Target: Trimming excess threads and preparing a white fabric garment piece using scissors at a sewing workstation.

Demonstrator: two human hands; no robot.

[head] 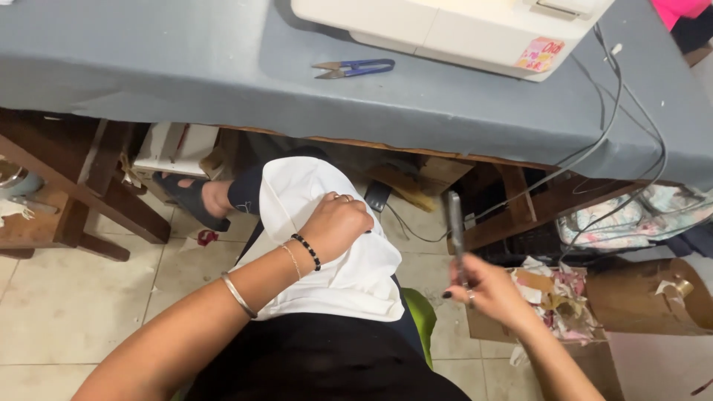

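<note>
Hands: left (336, 223) on white cloth (349, 275), right (486, 289) around pen (456, 234).

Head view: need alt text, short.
Seen from above, a seated person's left hand presses white cloth on their knee, while the right hand holds a slim dark tool upright. Ahead, a grey table carries snips and a white sewing machine.

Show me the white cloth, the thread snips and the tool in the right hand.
white cloth (349, 275): head view, on its lower fold over the lap.
thread snips (355, 68): head view, on the blue handles.
slim dark tool (455, 223): head view, mid-shaft.
</note>
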